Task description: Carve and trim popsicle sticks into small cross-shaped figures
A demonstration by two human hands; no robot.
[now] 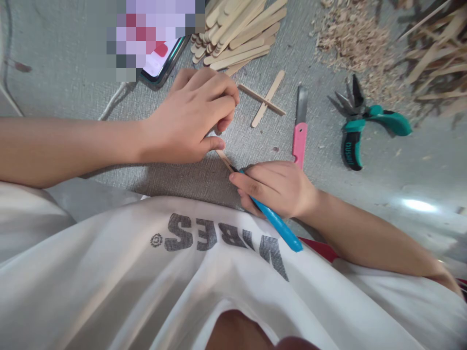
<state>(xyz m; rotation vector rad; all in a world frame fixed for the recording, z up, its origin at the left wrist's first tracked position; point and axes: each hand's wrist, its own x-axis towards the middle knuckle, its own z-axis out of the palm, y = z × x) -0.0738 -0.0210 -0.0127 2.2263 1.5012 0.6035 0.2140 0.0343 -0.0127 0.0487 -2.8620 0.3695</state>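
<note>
My left hand [193, 119] is curled, its fingers pressed down on a thin wooden stick [224, 159] that lies on the grey mat [175, 175]. Only a short piece of the stick shows between my two hands. My right hand [277, 187] is closed round a blue-handled knife [280, 226], with the blade end touching the stick by my left thumb. The blue handle sticks out behind my right hand, over my white shirt.
A pile of flat wooden sticks [237, 34] lies at the top centre, with a phone [162, 61] and cable to its left. Two crossed sticks [266, 99], a pink-handled knife [299, 131], teal pliers [365, 124] and wood shavings [350, 39] lie to the right.
</note>
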